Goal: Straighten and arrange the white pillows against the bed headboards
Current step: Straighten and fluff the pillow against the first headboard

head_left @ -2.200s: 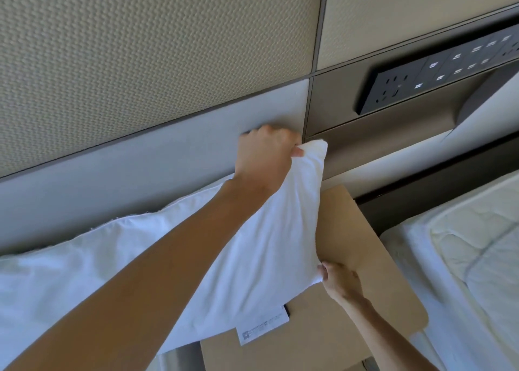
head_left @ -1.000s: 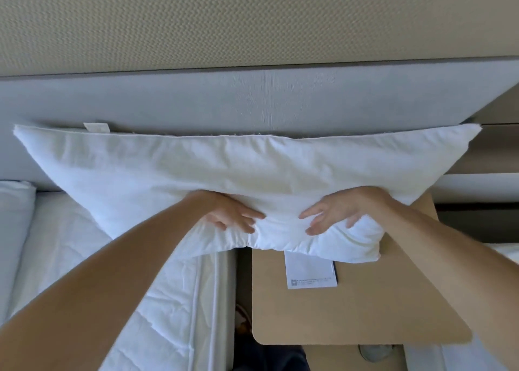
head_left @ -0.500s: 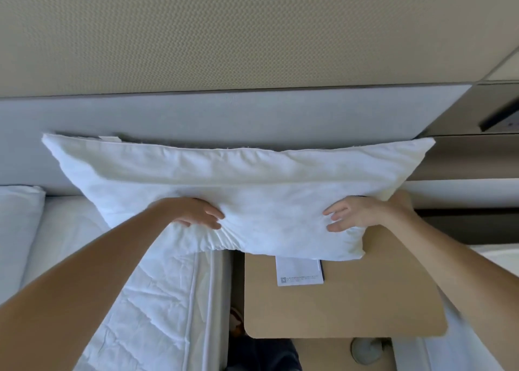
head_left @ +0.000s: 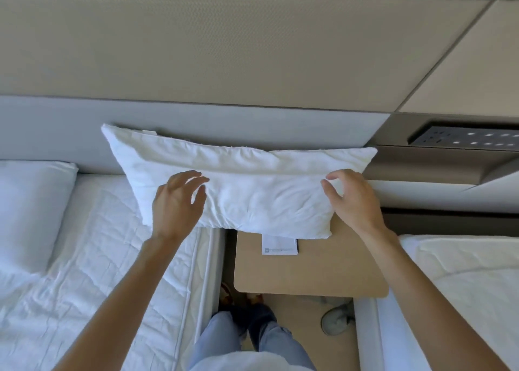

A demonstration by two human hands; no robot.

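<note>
One white pillow (head_left: 241, 185) leans against the grey headboard (head_left: 196, 123), straddling the left bed (head_left: 98, 258) and the wooden tabletop (head_left: 309, 266) (so badly placed). Both grips are spread: left hand (head_left: 175, 202) and right hand (head_left: 354, 199) rest lightly on it. A second pillow (head_left: 31, 207) lies far left; centring remains.

The pillow (head_left: 247, 191) leans on the grey headboard (head_left: 196, 123), bridging the left bed (head_left: 112, 258) and the nightstand (head_left: 323, 269) and covering the gap between them at the wall. Both hands hover at its front face, left hand (head_left: 177, 202) and right hand (head_left: 354, 199). Another pillow (head_left: 28, 207) fills the far left. The mattress between the pillows lies open, as does the nightstand's front part. A socket panel (head_left: 463, 139) sits recessed at right.
</note>
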